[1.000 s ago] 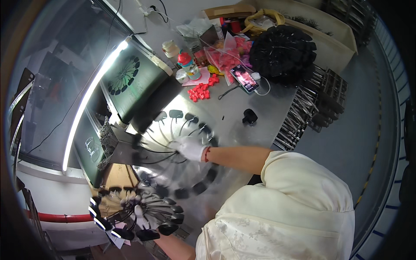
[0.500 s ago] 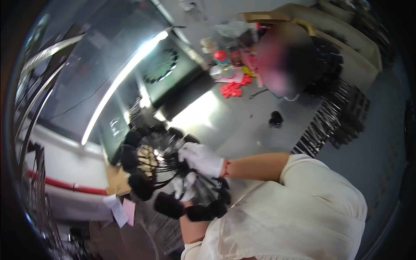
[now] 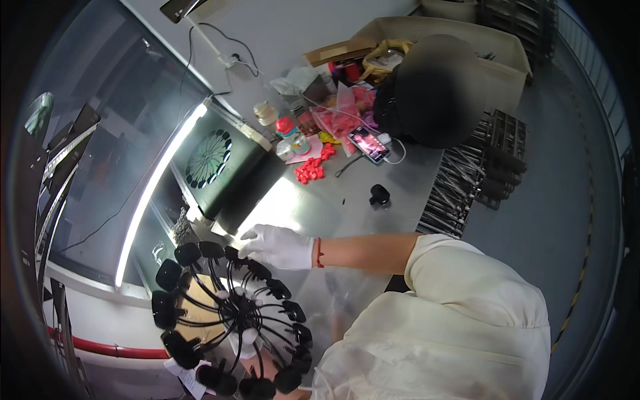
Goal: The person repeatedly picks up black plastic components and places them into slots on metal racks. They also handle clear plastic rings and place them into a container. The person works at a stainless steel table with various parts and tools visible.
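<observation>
My left hand (image 3: 248, 344), in a white glove, is closed around the hub of a wheel-shaped rack (image 3: 240, 312). Thin black stems fan out from its middle, each carrying a glossy black rounded piece at the end; the rack partly hides this hand. My right hand (image 3: 277, 247), also gloved in white, is at the rack's upper rim beside the black pieces. Its fingers look apart, and whether they touch a piece I cannot tell. A red string circles that wrist.
A lit tube lamp (image 3: 163, 187) slants beside a dark box (image 3: 250, 190). On the metal table (image 3: 400, 177) are small red pieces (image 3: 312, 171), a loose black piece (image 3: 379, 195), a phone (image 3: 369, 145) and jars (image 3: 265, 113). Metal racks (image 3: 453, 190) line its right edge, near a blurred dark rounded shape (image 3: 437, 93).
The rack has swung down and left, and its stems now spread toward view. My right hand has come away from the hub to the rim. The head view has shifted.
</observation>
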Tool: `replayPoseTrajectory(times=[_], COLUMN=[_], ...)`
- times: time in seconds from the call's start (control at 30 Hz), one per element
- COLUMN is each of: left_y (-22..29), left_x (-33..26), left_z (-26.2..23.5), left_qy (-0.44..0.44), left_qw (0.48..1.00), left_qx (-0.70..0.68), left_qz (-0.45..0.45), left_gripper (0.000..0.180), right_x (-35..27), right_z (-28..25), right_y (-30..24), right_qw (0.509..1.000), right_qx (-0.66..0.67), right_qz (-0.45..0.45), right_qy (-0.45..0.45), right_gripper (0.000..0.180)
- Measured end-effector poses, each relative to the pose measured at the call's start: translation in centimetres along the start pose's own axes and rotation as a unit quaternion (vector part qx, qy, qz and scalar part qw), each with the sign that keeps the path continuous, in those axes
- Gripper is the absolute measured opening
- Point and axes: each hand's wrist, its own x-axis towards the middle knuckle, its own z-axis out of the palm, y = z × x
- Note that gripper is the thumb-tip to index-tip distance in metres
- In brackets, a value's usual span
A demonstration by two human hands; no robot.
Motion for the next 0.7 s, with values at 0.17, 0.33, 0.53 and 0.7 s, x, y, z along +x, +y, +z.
replayPoseTrajectory(times=[0.17,0.33,0.53,0.7], left_y=[1.2,5.0,9.5,7.8], left_x=[-1.0,-1.2,-1.0,-3.3], left_z=[-1.1,1.0,2.1,1.8], left_qy=[-0.184,-0.215,-0.086,-0.082], left_qw=[0.981,0.962,0.790,0.996], left_qx=[-0.057,0.160,0.606,0.011], left_qz=[0.004,-0.056,-0.040,-0.021], left_gripper=[0.113,0.108,0.069,0.091], right_x=[0.8,1.9,-4.9,1.0], right_z=[-0.3,-2.0,-4.8,-7.1], right_y=[-0.8,-1.8,10.1,-0.5], right_qw=[0.994,0.974,0.631,0.990], right_qx=[-0.043,-0.109,0.243,-0.026], right_qz=[-0.028,-0.060,0.247,-0.046], right_qy=[-0.096,-0.191,-0.694,-0.131], right_gripper=[0.049,0.029,0.022,0.029])
